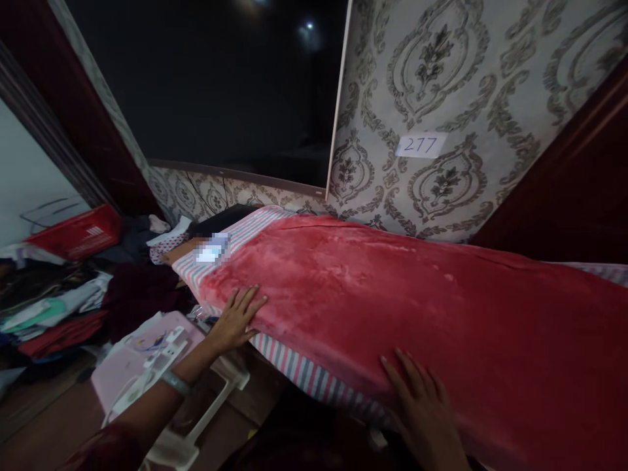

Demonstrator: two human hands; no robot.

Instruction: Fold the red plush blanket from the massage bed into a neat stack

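The wall behind has grey patterned paper with a small label reading 277, and beside it stands a big dark screen. In front of them a long raised surface carries a striped cloth, and over this cloth lies the red blanket, soft and thick, which covers nearly all of it. Only the far left end and the near edge of the stripes show.

The left hand rests on the left corner of the blanket, fingers spread and flat, gripping nothing. The right hand lies on the near edge, also open and flat, palm down.

The work appears to be the flattening of the blanket. To do it well, I think both palms should stay flat and slide outward from the middle, because pinching would raise new folds. The near edge hangs a little over the stripes, so a light pressure is better; a strong push may drag the whole blanket off.

On the left, well apart, are a pile of clothes and a red basket.
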